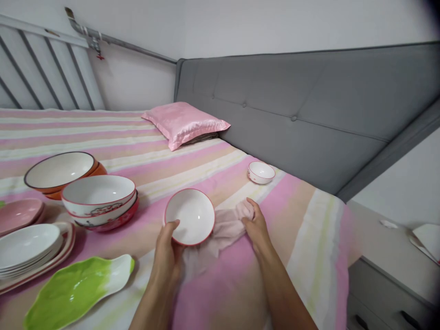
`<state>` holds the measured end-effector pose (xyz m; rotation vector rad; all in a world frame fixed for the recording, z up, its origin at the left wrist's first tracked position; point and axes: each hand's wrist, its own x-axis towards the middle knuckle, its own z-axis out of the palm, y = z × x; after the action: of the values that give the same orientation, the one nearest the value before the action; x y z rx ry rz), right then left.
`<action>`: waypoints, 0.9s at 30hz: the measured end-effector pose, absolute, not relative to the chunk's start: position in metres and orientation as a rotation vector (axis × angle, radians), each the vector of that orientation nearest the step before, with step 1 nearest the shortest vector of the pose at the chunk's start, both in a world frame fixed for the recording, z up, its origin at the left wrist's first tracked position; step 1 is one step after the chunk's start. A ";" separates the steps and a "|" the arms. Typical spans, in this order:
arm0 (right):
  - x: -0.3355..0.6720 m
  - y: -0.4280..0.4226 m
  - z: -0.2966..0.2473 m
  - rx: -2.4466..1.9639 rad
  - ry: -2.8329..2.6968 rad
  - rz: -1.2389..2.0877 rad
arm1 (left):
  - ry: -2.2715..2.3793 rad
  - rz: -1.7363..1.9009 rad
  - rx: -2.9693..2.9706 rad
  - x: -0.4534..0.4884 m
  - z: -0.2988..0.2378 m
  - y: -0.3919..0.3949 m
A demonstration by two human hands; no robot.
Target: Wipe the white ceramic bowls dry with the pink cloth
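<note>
My left hand (168,247) grips a white bowl with a red rim (190,215), its thumb over the near left edge and the inside tilted towards me. A thin pale pink cloth (228,227) is bunched in my right hand (255,224). The cloth trails left behind and below the bowl; whether my left hand also touches it is hidden. Beyond my right hand, a similar small bowl (261,172) sits upright on the striped bedspread (237,293). Left of my left hand lies a green and white leaf-shaped dish (80,288).
Stacked red-rimmed bowls (99,201), orange bowls (62,172), white oval plates (27,247) and pink dishes (20,215) stand at the left. A pink pillow (185,120) lies against the grey headboard (275,96). A grey drawer cabinet (388,288) is beside the bed at right.
</note>
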<state>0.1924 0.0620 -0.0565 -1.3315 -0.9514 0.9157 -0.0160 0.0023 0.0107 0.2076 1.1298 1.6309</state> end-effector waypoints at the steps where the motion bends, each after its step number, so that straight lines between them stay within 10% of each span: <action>1: 0.189 0.062 -0.055 -1.318 -1.000 0.910 | 1.120 1.702 0.251 -0.020 0.013 0.003; 21: 0.108 0.042 -0.039 -1.348 -2.096 0.510 | 1.066 1.922 0.128 -0.039 0.010 0.010; 27: 0.158 0.029 -0.002 -1.167 -1.956 0.997 | 1.077 1.921 0.112 -0.042 0.009 0.011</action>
<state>0.1577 0.0294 -0.0025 -1.1669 -1.9563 0.9970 -0.0418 0.0108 0.0091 0.1115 1.0769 1.9210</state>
